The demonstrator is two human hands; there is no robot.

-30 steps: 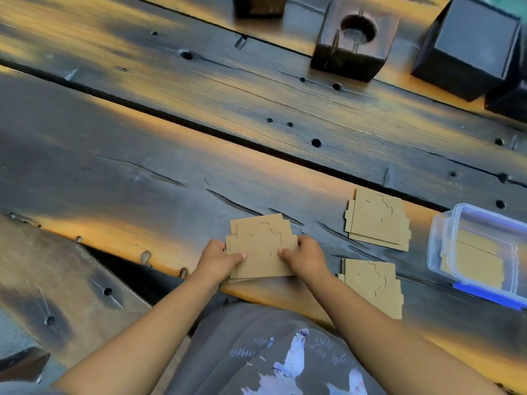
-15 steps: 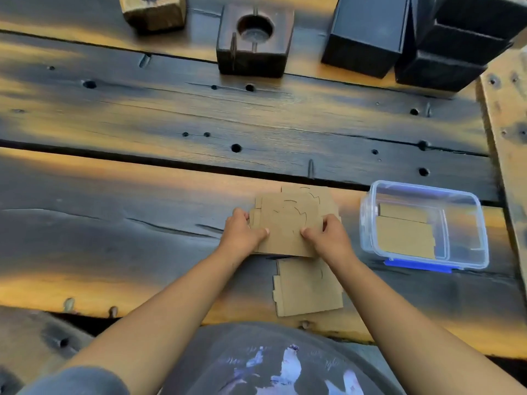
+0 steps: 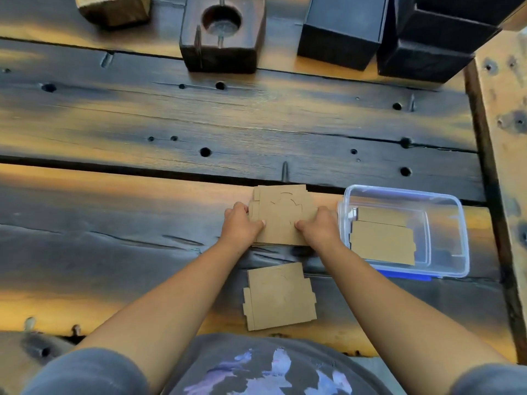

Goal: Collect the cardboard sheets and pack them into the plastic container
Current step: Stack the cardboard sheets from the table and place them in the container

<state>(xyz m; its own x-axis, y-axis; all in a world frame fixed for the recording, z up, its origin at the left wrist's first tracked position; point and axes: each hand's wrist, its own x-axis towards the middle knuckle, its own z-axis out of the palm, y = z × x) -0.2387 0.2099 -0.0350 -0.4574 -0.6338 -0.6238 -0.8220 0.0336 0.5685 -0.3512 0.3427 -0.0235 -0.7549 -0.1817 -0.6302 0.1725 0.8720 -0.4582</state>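
Note:
A stack of brown cardboard sheets (image 3: 281, 213) lies on the dark wooden table, just left of the clear plastic container (image 3: 453, 232). My left hand (image 3: 241, 223) grips the stack's left edge and my right hand (image 3: 319, 228) grips its right edge, thumbs pressed on top. Another pile of cardboard sheets (image 3: 279, 296) lies on the table nearer to me, between my forearms. Inside the container lie more cardboard sheets (image 3: 382, 242), flat on the bottom. The container is open, with a blue edge under its near side.
At the far edge stand a dark wooden block with a round hole (image 3: 222, 32), a lighter wooden block (image 3: 114, 7) and black boxes (image 3: 342, 29). A pale wooden beam (image 3: 504, 138) runs along the right. The table's near edge is just before my body.
My hands carried the held stack from the near-left of the table over to the pile beside the container and set it on top. The view swung right with them.

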